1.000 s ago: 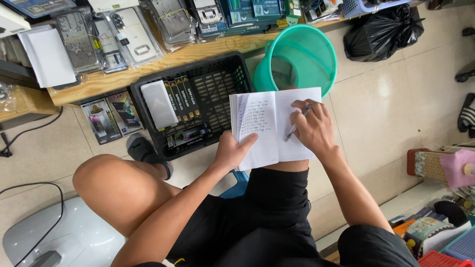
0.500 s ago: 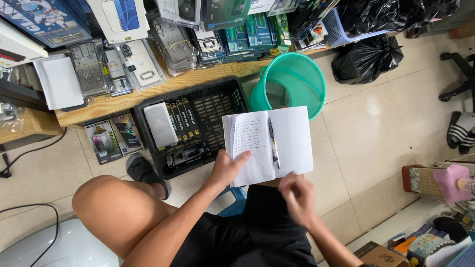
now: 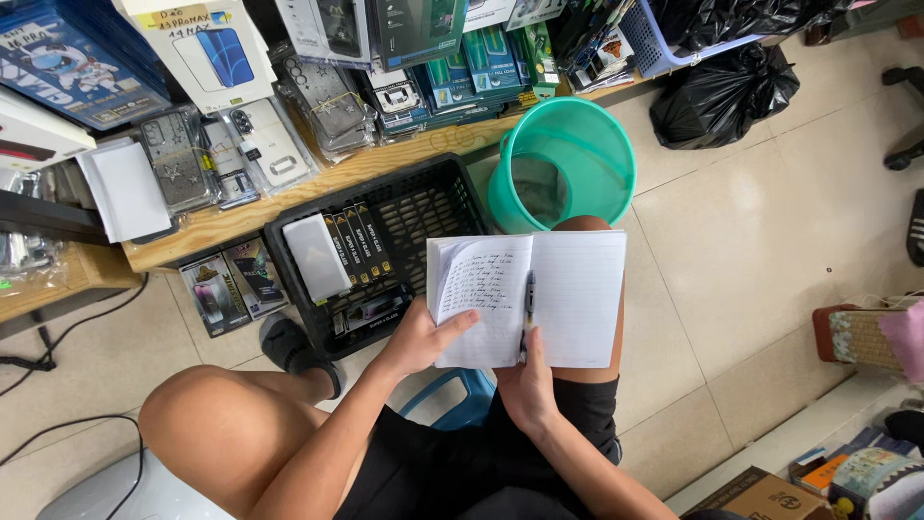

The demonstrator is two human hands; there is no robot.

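Hands now both grip the notebook (image 3: 529, 299); right hand (image 3: 527, 385) has returned to its lower edge.

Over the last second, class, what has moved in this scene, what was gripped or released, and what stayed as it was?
The right hand left the right-hand page where it had been writing, dropped back toward the lap, then came up to the bottom edge of the notebook. The pen now lies along the fold, by its thumb. The left hand kept hold of the left page. The green bucket and black crate did not move.
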